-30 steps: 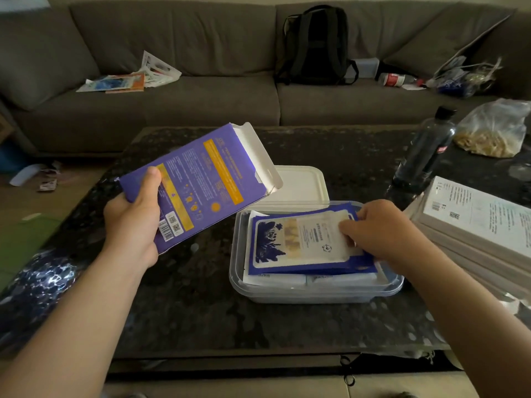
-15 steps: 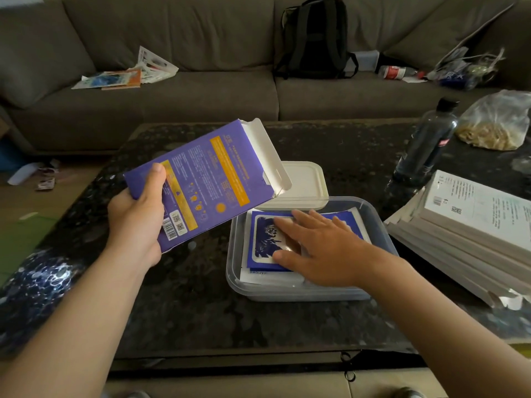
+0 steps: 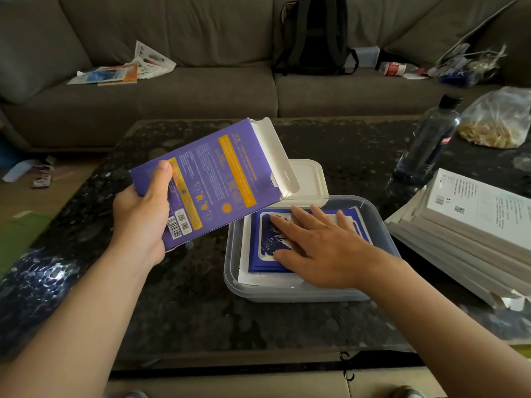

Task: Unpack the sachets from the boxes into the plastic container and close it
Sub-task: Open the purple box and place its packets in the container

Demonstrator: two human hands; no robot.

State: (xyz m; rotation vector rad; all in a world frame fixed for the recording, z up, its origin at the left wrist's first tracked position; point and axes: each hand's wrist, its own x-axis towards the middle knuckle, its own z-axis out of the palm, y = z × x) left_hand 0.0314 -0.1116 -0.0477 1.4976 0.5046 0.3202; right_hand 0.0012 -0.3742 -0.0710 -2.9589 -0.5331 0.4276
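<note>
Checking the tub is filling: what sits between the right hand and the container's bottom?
A stack of sachets: the right hand lies flat on the top blue one, inside the plastic container, head view.

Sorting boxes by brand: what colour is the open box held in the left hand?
The box is purple with orange panels, white inside; head view.

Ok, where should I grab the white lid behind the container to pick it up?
Probably pinch the white lid at its raised right rim, coming from the right: it lies flat, the purple box hides its left side, and the container crowds its near edge.
</note>
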